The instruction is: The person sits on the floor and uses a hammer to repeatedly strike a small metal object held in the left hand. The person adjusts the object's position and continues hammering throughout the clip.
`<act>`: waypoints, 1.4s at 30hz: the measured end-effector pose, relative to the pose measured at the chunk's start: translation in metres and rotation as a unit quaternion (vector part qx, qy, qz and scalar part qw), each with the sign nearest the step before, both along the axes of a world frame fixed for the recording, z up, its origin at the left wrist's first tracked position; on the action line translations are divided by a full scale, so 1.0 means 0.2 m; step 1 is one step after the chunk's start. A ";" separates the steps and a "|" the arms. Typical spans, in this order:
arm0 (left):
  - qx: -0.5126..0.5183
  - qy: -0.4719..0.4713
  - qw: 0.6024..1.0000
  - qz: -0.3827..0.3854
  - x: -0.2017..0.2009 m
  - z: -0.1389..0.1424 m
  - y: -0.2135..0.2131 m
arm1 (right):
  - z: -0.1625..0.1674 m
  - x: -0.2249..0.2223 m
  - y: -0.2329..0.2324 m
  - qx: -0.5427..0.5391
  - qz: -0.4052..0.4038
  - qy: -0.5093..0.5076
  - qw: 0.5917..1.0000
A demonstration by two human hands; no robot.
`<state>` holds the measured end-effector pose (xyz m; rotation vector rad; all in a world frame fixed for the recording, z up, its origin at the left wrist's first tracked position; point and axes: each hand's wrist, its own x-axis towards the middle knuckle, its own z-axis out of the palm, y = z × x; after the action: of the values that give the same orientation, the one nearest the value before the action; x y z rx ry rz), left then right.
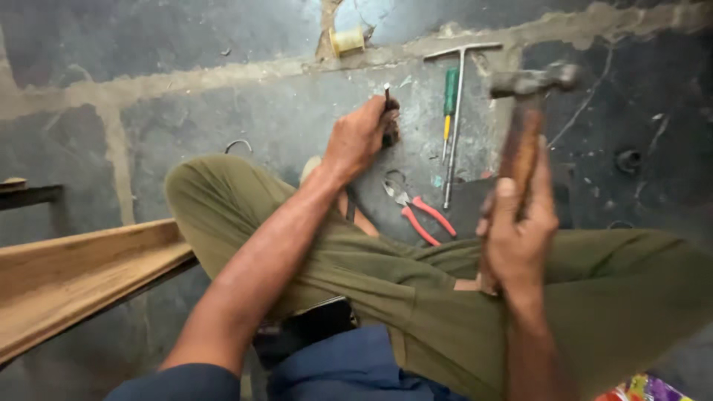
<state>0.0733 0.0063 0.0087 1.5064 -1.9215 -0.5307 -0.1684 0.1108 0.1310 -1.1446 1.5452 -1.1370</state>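
Observation:
My left hand (360, 137) is closed around a thin dark metal punch or chisel (387, 96), holding it upright with its tip against the grey concrete floor. My right hand (518, 230) grips the wooden handle of a hammer (531, 89) raised above my knee; the blurred metal head hangs to the right of the punch. I sit on the floor with my legs in olive trousers (416, 289) crossed beneath both arms.
Red-handled pliers (420, 215), a green-handled screwdriver (449, 100) and a long T-shaped metal wrench (457, 111) lie on the floor ahead. A yellow thread spool (347, 41) is farther back. A wooden plank (82, 271) crosses at the left.

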 end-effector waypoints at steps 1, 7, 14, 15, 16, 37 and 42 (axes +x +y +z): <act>0.001 -0.012 1.000 0.006 0.00 0.01 0.01 | 0.00 -0.01 -0.01 0.005 0.001 -0.013 1.000; 0.059 0.036 0.997 -0.029 0.00 0.06 0.03 | -0.09 -0.07 0.03 0.035 -0.004 -0.039 0.999; 0.028 -0.026 0.998 -0.052 -0.02 0.11 0.04 | -0.07 -0.04 0.05 0.020 0.027 -0.003 0.999; 0.029 -0.017 0.998 -0.060 -0.01 0.11 0.04 | -0.06 -0.03 0.05 0.020 0.031 0.003 0.999; 0.028 -0.008 0.997 -0.068 -0.01 0.12 0.04 | -0.05 -0.03 0.05 0.024 0.031 0.013 0.999; -0.074 -0.074 0.985 -0.140 0.00 0.10 0.05 | 0.00 0.05 0.09 -0.122 0.109 0.251 0.954; -0.045 -0.068 0.986 -0.143 0.00 0.09 0.06 | 0.18 0.00 0.20 -0.206 -0.075 0.051 0.974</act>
<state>0.0741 0.0173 0.0268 1.2453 -2.2551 -0.4647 -0.1681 0.1517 0.1674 -1.3927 1.5341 -1.5748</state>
